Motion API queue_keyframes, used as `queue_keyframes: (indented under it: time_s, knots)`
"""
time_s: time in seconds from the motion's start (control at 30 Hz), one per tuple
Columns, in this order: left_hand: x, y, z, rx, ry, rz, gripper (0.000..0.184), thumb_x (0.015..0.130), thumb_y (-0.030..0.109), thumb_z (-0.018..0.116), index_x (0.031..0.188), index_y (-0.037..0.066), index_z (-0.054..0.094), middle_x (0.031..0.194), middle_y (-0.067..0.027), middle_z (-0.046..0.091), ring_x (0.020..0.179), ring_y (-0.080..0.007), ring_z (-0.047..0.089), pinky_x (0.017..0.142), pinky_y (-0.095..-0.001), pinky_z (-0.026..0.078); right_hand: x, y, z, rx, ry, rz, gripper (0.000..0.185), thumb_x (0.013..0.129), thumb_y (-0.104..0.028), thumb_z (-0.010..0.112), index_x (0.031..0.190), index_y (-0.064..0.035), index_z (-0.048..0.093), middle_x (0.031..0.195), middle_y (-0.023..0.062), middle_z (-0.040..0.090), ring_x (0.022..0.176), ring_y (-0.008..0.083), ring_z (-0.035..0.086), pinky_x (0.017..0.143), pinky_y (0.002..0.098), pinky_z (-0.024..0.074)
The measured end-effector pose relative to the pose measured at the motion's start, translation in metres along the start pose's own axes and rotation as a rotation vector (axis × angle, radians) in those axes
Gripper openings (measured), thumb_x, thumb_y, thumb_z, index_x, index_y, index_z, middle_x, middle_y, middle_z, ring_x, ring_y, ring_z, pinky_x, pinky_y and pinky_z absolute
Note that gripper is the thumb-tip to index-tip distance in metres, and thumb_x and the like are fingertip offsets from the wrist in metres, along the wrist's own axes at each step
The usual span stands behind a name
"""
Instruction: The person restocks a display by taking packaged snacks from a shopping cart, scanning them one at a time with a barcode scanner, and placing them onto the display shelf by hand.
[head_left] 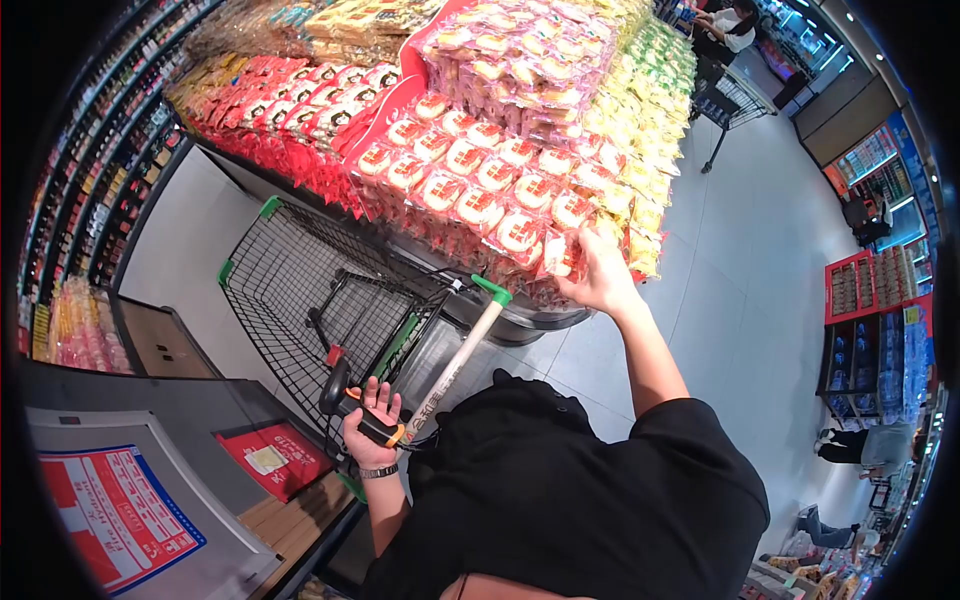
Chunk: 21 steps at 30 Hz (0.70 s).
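My right hand (pixel 605 275) reaches to the near edge of a tall pile of wrapped snacks, its thumb and fingers around a small clear-and-red packet (pixel 560 254). More round packets with red labels (pixel 480 207) lie in rows beside it. Lower down, my left hand (pixel 372 428) is palm up beside the cart's handle bar (pixel 455 365). A black and orange object (pixel 378 427) lies across that palm, between thumb and partly extended fingers. On the left wrist is a dark band.
The wire shopping cart (pixel 320 280) stands between the display and a grey cabinet (pixel 120 425) bearing a sign. Pale floor (pixel 725 280) runs along the right. Another cart (pixel 728 98) stands at the upper right near a person (pixel 738 30). Shelves (pixel 865 350) and more people are at the far right.
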<state>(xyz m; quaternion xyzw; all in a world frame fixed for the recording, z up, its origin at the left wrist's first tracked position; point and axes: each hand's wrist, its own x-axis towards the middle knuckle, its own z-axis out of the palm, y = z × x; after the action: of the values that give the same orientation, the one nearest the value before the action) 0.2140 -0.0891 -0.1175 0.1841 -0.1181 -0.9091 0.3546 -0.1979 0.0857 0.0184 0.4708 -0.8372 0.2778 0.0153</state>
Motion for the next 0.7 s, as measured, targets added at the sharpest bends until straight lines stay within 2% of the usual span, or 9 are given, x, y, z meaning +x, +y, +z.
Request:
queue_keyframes:
  time_s: [0.1,0.2,0.3,0.4,0.6,0.7]
  knots:
    - [0.003,0.002,-0.013,0.033,0.067,0.041,0.035,0.087,0.018,0.056,0.122,0.014,0.054,0.134,-0.0117,0.057,0.125,-0.0293,0.054,0.107,-0.0516,0.044,-0.001,0.003,0.005,0.004,-0.007,-0.034,0.047,0.065,-0.012,0.082,0.102,-0.0044,0.055,0.104,0.015,0.061,0.104,0.0337,0.059,0.088,0.0404,0.0493]
    - [0.003,0.002,-0.023,0.041,0.112,0.056,0.034,0.087,0.019,0.056,0.121,0.014,0.056,0.133,-0.0108,0.058,0.124,-0.0285,0.055,0.107,-0.0504,0.044,-0.001,0.011,0.005,-0.05,0.091,-0.146,0.047,0.065,-0.014,0.082,0.103,-0.003,0.056,0.102,0.0158,0.06,0.098,0.0357,0.058,0.086,0.0428,0.0493]
    - [0.003,-0.002,-0.027,0.046,0.131,0.061,0.034,0.086,0.021,0.057,0.119,0.014,0.058,0.131,-0.0095,0.06,0.122,-0.0274,0.057,0.106,-0.0487,0.045,-0.003,0.016,0.0,-0.008,0.011,-0.112,0.054,0.063,-0.015,0.084,0.107,-0.0023,0.055,0.109,0.0154,0.059,0.105,0.0355,0.056,0.089,0.043,0.0486]
    - [0.003,-0.007,-0.033,0.029,0.148,0.056,0.034,0.086,0.022,0.056,0.119,0.014,0.059,0.131,-0.0093,0.06,0.122,-0.0271,0.057,0.105,-0.0478,0.045,-0.005,0.009,-0.002,0.008,-0.024,-0.063,0.053,0.062,-0.011,0.087,0.102,-0.0036,0.054,0.118,0.0142,0.061,0.111,0.0344,0.057,0.095,0.042,0.0473]
    - [0.003,-0.01,-0.034,0.022,0.175,0.053,0.032,0.086,0.022,0.056,0.117,0.015,0.059,0.129,-0.0085,0.061,0.12,-0.0266,0.057,0.104,-0.047,0.046,-0.008,0.008,0.001,-0.052,0.009,-0.035,0.054,0.062,-0.014,0.088,0.104,-0.0024,0.056,0.123,0.0148,0.059,0.116,0.0353,0.055,0.097,0.0426,0.0469]
    - [0.002,-0.01,-0.037,0.028,0.185,0.063,0.031,0.086,0.022,0.056,0.116,0.015,0.06,0.128,-0.0082,0.062,0.119,-0.0258,0.058,0.104,-0.0463,0.046,-0.01,0.003,-0.006,-0.076,0.001,-0.049,0.058,0.064,-0.019,0.087,0.112,-0.0029,0.06,0.126,0.0155,0.058,0.118,0.0356,0.055,0.098,0.0424,0.0485]
